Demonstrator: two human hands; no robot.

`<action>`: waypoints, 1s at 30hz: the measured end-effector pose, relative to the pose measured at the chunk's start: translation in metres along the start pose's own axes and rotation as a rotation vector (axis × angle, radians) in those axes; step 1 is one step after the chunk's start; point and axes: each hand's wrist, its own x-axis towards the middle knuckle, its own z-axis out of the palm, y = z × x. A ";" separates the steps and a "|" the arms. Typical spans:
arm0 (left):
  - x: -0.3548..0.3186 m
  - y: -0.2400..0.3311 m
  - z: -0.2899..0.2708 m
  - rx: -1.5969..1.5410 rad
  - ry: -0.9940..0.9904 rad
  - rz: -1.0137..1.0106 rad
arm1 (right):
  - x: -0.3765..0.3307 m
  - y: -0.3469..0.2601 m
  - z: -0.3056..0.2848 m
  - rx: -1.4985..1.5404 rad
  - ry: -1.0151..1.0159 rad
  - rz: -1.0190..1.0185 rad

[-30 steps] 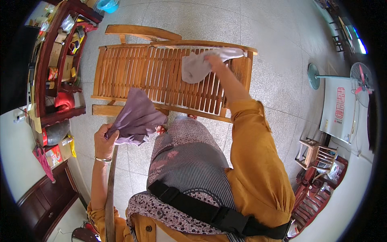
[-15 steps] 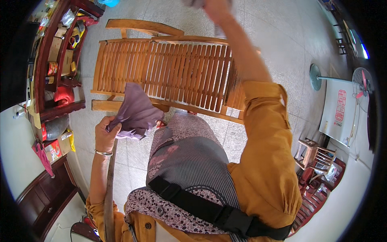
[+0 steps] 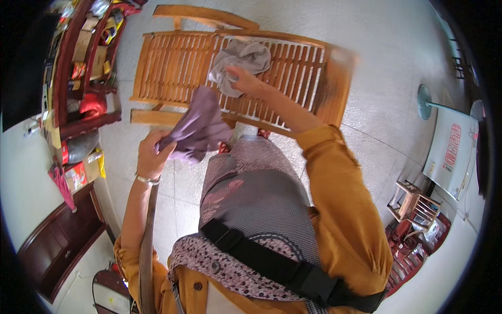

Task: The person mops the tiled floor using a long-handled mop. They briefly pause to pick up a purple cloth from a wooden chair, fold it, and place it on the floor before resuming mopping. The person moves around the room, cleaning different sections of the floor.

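My left hand [image 3: 153,153] is closed on a purple cloth [image 3: 201,125], which hangs in folds beyond the fingers. A long wooden pole [image 3: 147,230] runs along the left forearm; whether the hand also grips it is hidden. Ahead, my right hand [image 3: 246,81] presses on a bunched grey cloth [image 3: 256,56], with the fingers partly sunk in its folds. The grey cloth lies on the slats of a wooden reclining chair [image 3: 300,63]. The purple cloth hangs at the near edge of that chair, overlapping it in view.
Dark red shelves [image 3: 63,104] with packages stand at the left. A dark cabinet [image 3: 63,240] is at lower left. At the right are a standing fan [image 3: 424,102], a white panel [image 3: 449,152], and small wooden chairs [image 3: 413,206]. Pale tiles [image 3: 376,104] cover the floor.
My right hand has come down from the far side with the grey cloth, now on the slats. My left hand still holds the purple cloth. The view has shifted slightly.
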 end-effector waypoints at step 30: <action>0.146 0.132 0.181 -0.103 0.155 0.737 | -0.228 -0.051 -0.186 -1.148 1.011 -0.307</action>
